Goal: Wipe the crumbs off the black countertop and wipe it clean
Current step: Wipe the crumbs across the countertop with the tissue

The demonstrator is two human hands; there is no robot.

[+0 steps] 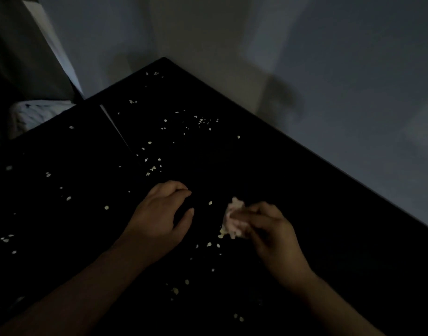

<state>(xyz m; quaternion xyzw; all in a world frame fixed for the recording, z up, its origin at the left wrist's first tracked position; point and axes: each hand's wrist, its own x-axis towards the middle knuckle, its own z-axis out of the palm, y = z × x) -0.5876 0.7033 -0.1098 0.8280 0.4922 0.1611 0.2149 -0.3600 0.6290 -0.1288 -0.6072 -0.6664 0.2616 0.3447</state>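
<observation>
The black countertop [268, 170] fills the dim view and carries several pale crumbs [203, 121], scattered from the far corner down to the near edge. My right hand [268, 226] grips a crumpled pale pink cloth [234, 218] and holds it against the surface, with a few crumbs bunched at the cloth's lower edge. My left hand [159, 214] hovers just left of it, palm down, fingers loosely curled and holding nothing.
A pale wall [329, 57] runs along the counter's far right edge. A narrow seam [113, 127] splits the black surface into two panels. At the left beyond the counter sits a light woven object [36, 112].
</observation>
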